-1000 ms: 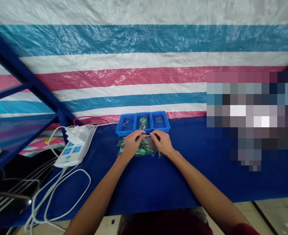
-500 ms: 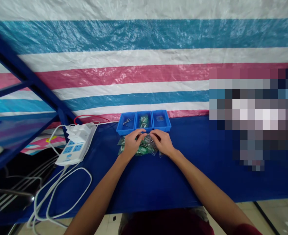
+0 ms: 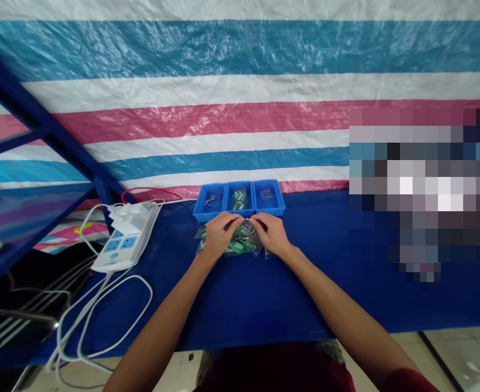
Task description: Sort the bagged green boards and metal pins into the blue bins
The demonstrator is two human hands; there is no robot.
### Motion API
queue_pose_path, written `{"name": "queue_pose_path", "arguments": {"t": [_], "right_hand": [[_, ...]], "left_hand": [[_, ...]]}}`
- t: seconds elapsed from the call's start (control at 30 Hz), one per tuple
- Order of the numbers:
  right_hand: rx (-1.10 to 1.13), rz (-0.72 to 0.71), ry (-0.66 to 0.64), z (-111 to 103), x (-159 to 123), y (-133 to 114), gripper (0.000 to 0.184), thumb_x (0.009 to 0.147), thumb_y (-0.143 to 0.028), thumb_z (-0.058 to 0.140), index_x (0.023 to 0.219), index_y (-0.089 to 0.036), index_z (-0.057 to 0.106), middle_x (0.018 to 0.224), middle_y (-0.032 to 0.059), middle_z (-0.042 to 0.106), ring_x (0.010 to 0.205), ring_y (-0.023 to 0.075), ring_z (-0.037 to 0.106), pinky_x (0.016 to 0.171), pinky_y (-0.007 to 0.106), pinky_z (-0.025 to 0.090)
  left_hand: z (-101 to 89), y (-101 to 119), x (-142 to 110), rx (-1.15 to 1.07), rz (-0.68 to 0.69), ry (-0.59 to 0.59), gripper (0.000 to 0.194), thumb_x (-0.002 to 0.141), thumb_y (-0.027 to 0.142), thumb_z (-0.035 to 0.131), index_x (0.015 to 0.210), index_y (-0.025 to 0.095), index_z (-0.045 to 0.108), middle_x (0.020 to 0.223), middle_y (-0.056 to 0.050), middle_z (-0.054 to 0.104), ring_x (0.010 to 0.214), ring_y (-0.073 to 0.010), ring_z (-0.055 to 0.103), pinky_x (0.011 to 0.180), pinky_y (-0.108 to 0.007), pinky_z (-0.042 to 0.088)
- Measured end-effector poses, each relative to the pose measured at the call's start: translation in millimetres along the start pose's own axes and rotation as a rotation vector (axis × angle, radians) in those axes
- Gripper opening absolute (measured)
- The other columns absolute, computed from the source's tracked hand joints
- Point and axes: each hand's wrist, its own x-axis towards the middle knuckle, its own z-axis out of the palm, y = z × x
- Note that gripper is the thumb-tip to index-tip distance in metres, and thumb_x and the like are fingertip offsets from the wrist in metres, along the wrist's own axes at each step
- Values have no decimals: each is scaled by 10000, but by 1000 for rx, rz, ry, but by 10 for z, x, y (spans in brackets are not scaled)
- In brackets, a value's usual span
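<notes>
My left hand (image 3: 220, 233) and my right hand (image 3: 271, 233) meet fingertip to fingertip just in front of the blue bins. Between their pinched fingers is a small, thin, silvery piece (image 3: 247, 219), too small to name. Both hands are closed on it from either side. Beneath them on the table lie several clear and green plastic bags (image 3: 240, 246) with small parts inside, partly hidden by my hands. Right behind stand three blue bins: the left bin (image 3: 199, 210) has thin metal pins, the middle bin (image 3: 240, 185) green-bagged pieces, the right bin (image 3: 279, 204) a small clear bag.
A white power strip (image 3: 115, 261) with a plugged-in adapter (image 3: 131, 219) is on the left, its white cable (image 3: 150, 305) looping over the blue table (image 3: 256, 305). A blue metal frame (image 3: 70, 152) rises at the left. Striped sheeting (image 3: 223, 117) hangs behind. A blurred-out patch covers the right.
The view has tilted slightly, so everything sits a little higher in the picture. My hands stay together, fingertips slightly farther apart, and the thin piece between them shows more plainly.
</notes>
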Motion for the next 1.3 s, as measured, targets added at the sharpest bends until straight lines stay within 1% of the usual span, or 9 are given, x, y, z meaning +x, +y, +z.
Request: {"name": "queue_pose_path", "arguments": {"t": [0.13, 0.27, 0.37, 0.5, 0.73, 0.8, 0.97, 1.13, 1.3], "right_hand": [[-31, 0, -34, 26, -2, 33, 302, 953, -357, 416, 843, -195, 646, 807, 48, 675, 733, 158, 612, 716, 266, 439], [-67, 13, -24, 25, 5, 37, 366, 961, -395, 391, 768, -188, 622, 713, 37, 642, 648, 148, 573, 652, 259, 407], [-81, 32, 5, 7, 9, 23, 404, 964, -419, 372, 723, -188, 600, 663, 30, 614, 610, 140, 550, 629, 255, 390], [-77, 25, 39, -1, 7, 16, 402, 960, -424, 382, 718, -186, 598, 651, 26, 610, 597, 138, 543, 621, 258, 385], [-73, 11, 73, 11, 4, 29, 387, 959, -413, 388, 727, -189, 603, 659, 29, 617, 603, 141, 552, 627, 261, 400], [-71, 9, 83, 10, 5, 27, 379, 958, -404, 395, 730, -186, 604, 657, 27, 615, 600, 140, 555, 627, 260, 402], [-70, 22, 108, 3, 6, 15, 355, 947, -389, 420, 722, -184, 603, 641, 24, 609, 597, 142, 564, 617, 258, 409], [-34, 5, 54, 13, 2, 38, 273, 937, -355, 449, 859, -180, 643, 793, 48, 669, 709, 159, 608, 687, 268, 443], [-33, -39, -35, 29, -3, 60, 241, 937, -339, 467, 949, -186, 654, 842, 50, 666, 750, 158, 607, 711, 266, 454]], "left_hand": [[-5, 34, 6, -53, -9, -17, 220, 902, 351, 553, 827, 194, 688, 804, -30, 717, 747, -156, 659, 729, -270, 508], [-10, 31, -12, -128, -86, -45, 207, 939, 328, 487, 965, 185, 635, 934, -40, 724, 806, -152, 681, 755, -254, 515], [-8, 12, -25, -145, -121, -55, 233, 956, 348, 442, 981, 175, 596, 897, -42, 711, 785, -144, 674, 744, -243, 514], [6, -13, -23, -50, -88, -76, 286, 977, 358, 380, 1034, 166, 585, 823, -38, 667, 754, -136, 642, 775, -250, 499], [18, -69, -7, 106, 19, -116, 360, 991, 336, 334, 1206, 174, 572, 936, -75, 675, 872, -178, 623, 835, -303, 475], [21, -87, -6, 112, 59, -121, 352, 992, 326, 336, 1167, 177, 603, 916, -72, 678, 856, -176, 619, 828, -307, 475], [27, -115, -16, 78, 102, -94, 290, 972, 312, 412, 953, 177, 668, 817, -56, 675, 783, -164, 620, 755, -277, 487], [22, -91, -21, 59, 109, -4, 205, 942, 296, 494, 936, 176, 660, 866, -54, 702, 802, -154, 649, 765, -262, 501], [31, -87, -28, 55, 117, -15, 219, 939, 318, 498, 930, 171, 661, 853, -49, 708, 784, -146, 661, 754, -250, 513]]}}
